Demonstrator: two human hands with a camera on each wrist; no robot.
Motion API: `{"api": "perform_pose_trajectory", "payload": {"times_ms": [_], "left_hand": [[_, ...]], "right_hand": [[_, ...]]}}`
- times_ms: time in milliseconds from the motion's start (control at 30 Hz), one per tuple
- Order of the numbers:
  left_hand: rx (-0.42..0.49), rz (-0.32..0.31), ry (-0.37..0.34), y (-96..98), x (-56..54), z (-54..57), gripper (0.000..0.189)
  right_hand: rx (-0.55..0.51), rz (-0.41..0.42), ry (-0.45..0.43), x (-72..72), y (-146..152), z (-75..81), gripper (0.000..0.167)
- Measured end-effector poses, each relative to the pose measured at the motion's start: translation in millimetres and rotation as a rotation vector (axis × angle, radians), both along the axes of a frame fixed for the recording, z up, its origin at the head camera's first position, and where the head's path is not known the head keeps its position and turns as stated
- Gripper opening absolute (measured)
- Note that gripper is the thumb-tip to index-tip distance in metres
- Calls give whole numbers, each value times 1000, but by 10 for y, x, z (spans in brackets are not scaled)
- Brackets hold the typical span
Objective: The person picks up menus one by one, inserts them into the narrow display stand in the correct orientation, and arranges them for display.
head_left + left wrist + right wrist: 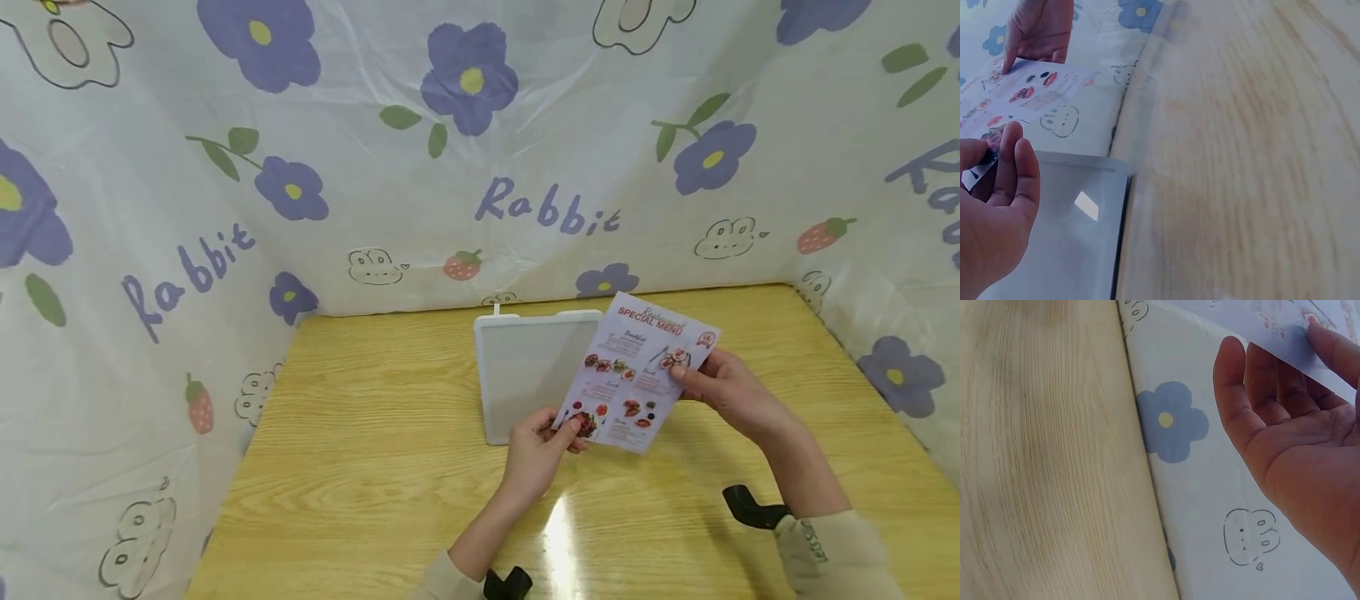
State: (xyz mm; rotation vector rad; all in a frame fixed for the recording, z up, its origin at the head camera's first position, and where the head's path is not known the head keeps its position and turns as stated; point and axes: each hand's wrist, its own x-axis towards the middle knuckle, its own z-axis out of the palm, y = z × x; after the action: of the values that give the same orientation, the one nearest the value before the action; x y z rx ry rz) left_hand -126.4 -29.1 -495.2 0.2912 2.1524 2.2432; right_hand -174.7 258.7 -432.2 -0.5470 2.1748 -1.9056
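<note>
A printed menu sheet (626,387), headed "Special Menu" with food pictures, is held tilted above the table between both hands. My left hand (534,454) pinches its lower left corner, thumb on the printed face. On the right edge, my right hand (738,396) grips the sheet between thumb and fingers. Behind the menu stands a white-framed panel (525,375) with a grey face and a small tab on top; the sheet hides part of its right side. In the left wrist view the panel's glossy surface (1079,231) lies below the left hand.
The wooden table (360,433) runs under everything. A white cloth (420,192) with purple flowers, rabbits and the word "Rabbit" hangs behind and at both sides. Black curved pieces (752,508) are at both wrists, by the beige sleeves (832,546).
</note>
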Motion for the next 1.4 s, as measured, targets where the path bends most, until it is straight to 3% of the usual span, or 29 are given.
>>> {"api": "perform_pose_trajectory", "payload": {"times_ms": [400,733,1067,1400], "left_hand": [[-19,81,10,-85,-63,175,14],[-6,151,95,-241,-197,365,14],[17,200,209,-395,-332,626,15],[39,260,285,-539,-484,841,13]], "right_hand": [[-47,23,-24,-47,-85,-25,30],[-67,55,1,-100,-186,-41,34],[-64,-41,67,-145,-349,63,38],[-110,-92,65,-192,-561,210,30]]}}
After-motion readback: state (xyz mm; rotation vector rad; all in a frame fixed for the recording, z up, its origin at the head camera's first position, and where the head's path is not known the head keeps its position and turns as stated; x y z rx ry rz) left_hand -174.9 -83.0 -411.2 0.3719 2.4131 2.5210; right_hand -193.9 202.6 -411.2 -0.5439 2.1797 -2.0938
